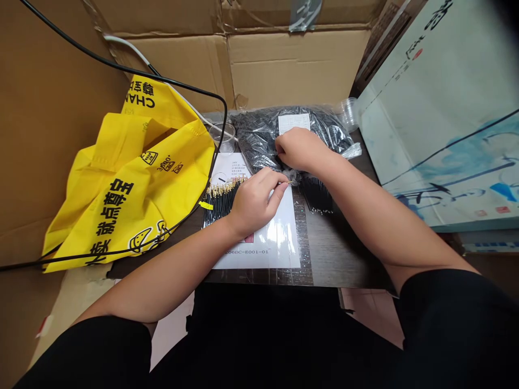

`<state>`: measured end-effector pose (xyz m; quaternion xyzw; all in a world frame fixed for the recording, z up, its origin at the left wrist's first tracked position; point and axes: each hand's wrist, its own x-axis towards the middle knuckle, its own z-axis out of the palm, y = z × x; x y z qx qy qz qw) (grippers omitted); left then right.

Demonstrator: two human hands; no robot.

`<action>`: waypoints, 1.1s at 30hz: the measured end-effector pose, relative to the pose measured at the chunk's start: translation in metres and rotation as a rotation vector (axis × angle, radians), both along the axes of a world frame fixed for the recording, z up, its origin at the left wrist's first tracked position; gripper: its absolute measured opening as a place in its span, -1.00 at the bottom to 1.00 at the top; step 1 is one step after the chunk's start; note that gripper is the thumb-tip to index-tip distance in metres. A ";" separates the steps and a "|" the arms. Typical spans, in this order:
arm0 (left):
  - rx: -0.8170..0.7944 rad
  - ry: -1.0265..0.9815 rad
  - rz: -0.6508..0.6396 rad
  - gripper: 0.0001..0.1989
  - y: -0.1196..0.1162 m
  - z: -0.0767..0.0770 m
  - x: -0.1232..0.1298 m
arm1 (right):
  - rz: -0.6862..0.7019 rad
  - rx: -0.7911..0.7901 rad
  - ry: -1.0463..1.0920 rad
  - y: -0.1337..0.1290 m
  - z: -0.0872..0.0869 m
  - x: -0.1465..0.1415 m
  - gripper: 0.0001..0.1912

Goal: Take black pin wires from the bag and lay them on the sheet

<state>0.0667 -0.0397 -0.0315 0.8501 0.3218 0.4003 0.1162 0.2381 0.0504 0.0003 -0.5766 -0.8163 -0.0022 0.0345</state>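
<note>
My left hand (256,197) is closed in a pinch above a printed white sheet (279,254). A thin gold-coloured pin sticks out from its fingertips; the rest of the piece is hidden. Beside and partly under that hand lies a row of short black wires (217,208) with gold-coloured tips. My right hand (300,148) is curled at the front of a clear plastic bag (259,129) full of black pieces. Its fingertips are hidden, so what they grip does not show. Below it, a second bunch of black wires (317,194) with silvery ends rests on the dark table.
A yellow bag (162,156) with black print fills the left side, crossed by a black cable (121,67). Clear plastic cups (222,138) stand by the bag of pieces. Cardboard (295,67) walls the back, and a pale blue painted box (441,135) bounds the right.
</note>
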 end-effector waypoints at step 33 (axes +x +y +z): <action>0.139 0.174 -0.099 -0.87 0.002 0.000 0.000 | 0.318 0.302 0.593 -0.115 -0.029 0.044 -0.89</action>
